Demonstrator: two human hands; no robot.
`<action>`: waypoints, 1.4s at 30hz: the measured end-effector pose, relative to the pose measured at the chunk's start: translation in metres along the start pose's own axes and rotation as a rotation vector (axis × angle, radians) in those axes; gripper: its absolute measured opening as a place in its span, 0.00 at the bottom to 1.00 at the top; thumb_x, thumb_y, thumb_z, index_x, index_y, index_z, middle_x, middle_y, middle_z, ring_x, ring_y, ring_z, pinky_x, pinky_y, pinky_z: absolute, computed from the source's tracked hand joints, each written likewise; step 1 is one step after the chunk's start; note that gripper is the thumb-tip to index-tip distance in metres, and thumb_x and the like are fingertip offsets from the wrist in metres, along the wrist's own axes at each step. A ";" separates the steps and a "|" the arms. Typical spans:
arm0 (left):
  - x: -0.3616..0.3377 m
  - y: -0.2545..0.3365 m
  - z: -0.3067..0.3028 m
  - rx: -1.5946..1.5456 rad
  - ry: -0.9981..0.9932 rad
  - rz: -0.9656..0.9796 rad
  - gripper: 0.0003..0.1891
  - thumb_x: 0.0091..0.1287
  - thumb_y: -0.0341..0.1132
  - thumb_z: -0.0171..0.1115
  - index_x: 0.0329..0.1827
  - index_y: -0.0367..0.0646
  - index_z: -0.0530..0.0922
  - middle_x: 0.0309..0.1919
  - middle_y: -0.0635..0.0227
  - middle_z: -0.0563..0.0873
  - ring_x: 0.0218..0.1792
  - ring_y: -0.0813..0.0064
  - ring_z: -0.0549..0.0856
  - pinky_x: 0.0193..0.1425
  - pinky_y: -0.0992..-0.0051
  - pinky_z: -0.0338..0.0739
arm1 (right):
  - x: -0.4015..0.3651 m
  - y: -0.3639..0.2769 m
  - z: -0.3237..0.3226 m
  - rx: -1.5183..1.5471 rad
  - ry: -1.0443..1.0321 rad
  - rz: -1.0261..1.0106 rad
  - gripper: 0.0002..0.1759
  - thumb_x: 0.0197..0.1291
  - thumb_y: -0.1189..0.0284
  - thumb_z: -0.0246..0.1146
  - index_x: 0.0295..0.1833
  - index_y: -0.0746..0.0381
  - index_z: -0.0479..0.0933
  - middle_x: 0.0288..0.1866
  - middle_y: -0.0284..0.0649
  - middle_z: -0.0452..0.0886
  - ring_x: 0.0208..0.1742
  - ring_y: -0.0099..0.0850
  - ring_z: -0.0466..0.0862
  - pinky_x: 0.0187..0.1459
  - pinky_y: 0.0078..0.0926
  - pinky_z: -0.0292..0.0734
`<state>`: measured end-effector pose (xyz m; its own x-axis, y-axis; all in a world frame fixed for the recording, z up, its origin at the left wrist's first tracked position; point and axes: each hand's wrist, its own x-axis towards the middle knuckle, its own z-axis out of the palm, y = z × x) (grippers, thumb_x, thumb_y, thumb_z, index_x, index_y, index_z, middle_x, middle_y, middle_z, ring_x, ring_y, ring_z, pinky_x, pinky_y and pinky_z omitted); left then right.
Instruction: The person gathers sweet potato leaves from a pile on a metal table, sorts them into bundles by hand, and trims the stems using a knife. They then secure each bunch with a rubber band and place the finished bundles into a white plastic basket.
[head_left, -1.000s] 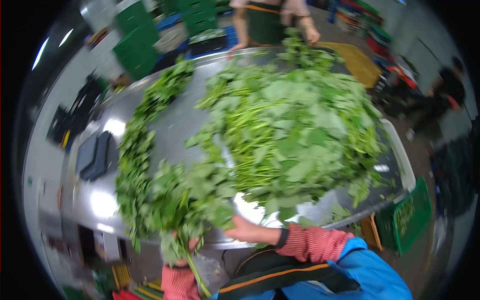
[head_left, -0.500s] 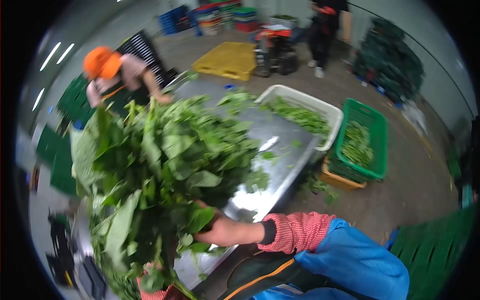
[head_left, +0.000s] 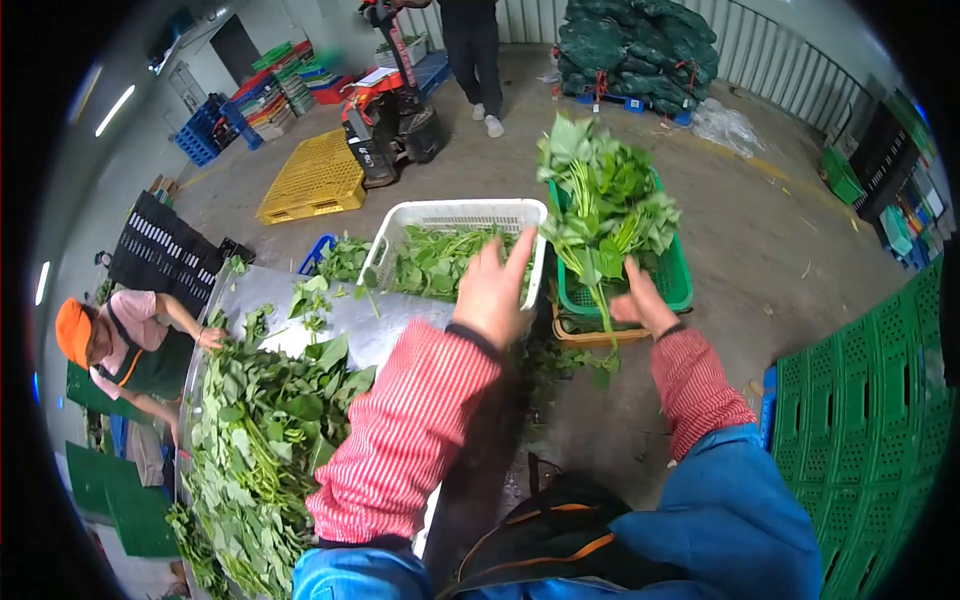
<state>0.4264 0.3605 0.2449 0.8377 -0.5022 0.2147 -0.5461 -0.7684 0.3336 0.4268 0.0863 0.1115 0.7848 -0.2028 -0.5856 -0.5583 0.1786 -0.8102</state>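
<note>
A bunch of leafy greens (head_left: 610, 200) lies over the green crate (head_left: 682, 290), its long stems pointing toward me. My right hand (head_left: 646, 303) is beside the stem ends at the crate's near side, fingers stretched and thumb apart. Over the near right corner of the white basket (head_left: 460, 208), my left hand (head_left: 492, 295) hangs in the air with its fingers spread, holding nothing. More cut greens (head_left: 435, 262) fill that basket. To my left, a large heap of leafy greens (head_left: 265, 440) covers much of the metal table (head_left: 385, 325).
Across the table a person in an orange cap (head_left: 75, 332) reaches toward the heap. An orange crate (head_left: 590, 338) sits under the green one. Stacked green crates (head_left: 860, 400) stand at right. Farther off are a yellow pallet (head_left: 315, 175), a pallet truck (head_left: 385, 125) and another person (head_left: 472, 50).
My view has swung right, from the table to the crates. The big armful of greens has left my hands; a bunch now lies over the green crate, with both hands apart.
</note>
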 end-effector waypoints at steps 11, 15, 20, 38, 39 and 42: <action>-0.239 -0.007 0.000 -0.628 -0.205 -0.239 0.24 0.62 0.33 0.63 0.62 0.43 0.71 0.44 0.59 0.82 0.48 0.57 0.81 0.54 0.65 0.76 | -0.035 0.160 0.088 -0.332 -0.320 0.040 0.20 0.68 0.60 0.55 0.55 0.65 0.68 0.23 0.36 0.75 0.16 0.22 0.75 0.16 0.19 0.71; -0.351 -0.006 -0.034 -0.424 0.308 -0.547 0.28 0.55 0.31 0.69 0.61 0.38 0.71 0.49 0.56 0.81 0.51 0.57 0.80 0.57 0.65 0.73 | -0.093 0.141 0.193 -0.401 -0.632 -0.128 0.17 0.69 0.64 0.56 0.54 0.67 0.71 0.23 0.35 0.75 0.16 0.20 0.73 0.16 0.16 0.68; -0.507 -0.021 -0.069 0.456 0.778 -0.992 0.51 0.40 0.37 0.79 0.68 0.39 0.59 0.64 0.46 0.64 0.64 0.48 0.65 0.67 0.55 0.62 | -0.163 0.144 0.306 -0.428 -0.899 -0.176 0.25 0.70 0.56 0.54 0.60 0.66 0.66 0.28 0.40 0.77 0.21 0.24 0.78 0.20 0.19 0.74; -0.643 -0.188 -0.024 0.371 0.844 -1.431 0.44 0.57 0.50 0.64 0.70 0.33 0.55 0.69 0.28 0.42 0.71 0.30 0.41 0.72 0.40 0.43 | -0.200 0.203 0.510 -0.429 -0.597 -0.149 0.35 0.64 0.38 0.45 0.51 0.60 0.74 0.34 0.34 0.80 0.22 0.24 0.79 0.15 0.18 0.73; -0.645 -0.198 -0.025 0.371 0.906 -1.389 0.45 0.56 0.50 0.66 0.70 0.34 0.56 0.70 0.29 0.41 0.71 0.30 0.41 0.72 0.40 0.42 | -0.182 0.213 0.518 -0.430 -0.549 -0.183 0.34 0.64 0.38 0.45 0.50 0.60 0.74 0.34 0.34 0.80 0.22 0.25 0.80 0.15 0.20 0.73; -0.628 -0.252 -0.041 0.385 0.827 -1.432 0.53 0.51 0.50 0.71 0.74 0.39 0.48 0.71 0.31 0.39 0.72 0.32 0.39 0.74 0.43 0.43 | -0.136 0.196 0.570 -0.458 -0.659 -0.133 0.36 0.64 0.37 0.45 0.52 0.59 0.74 0.35 0.35 0.80 0.25 0.29 0.82 0.19 0.28 0.77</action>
<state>0.0380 0.8859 0.0631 0.3331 0.8589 0.3891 0.7286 -0.4964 0.4719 0.3634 0.6974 0.0479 0.7699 0.4390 -0.4633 -0.3918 -0.2479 -0.8860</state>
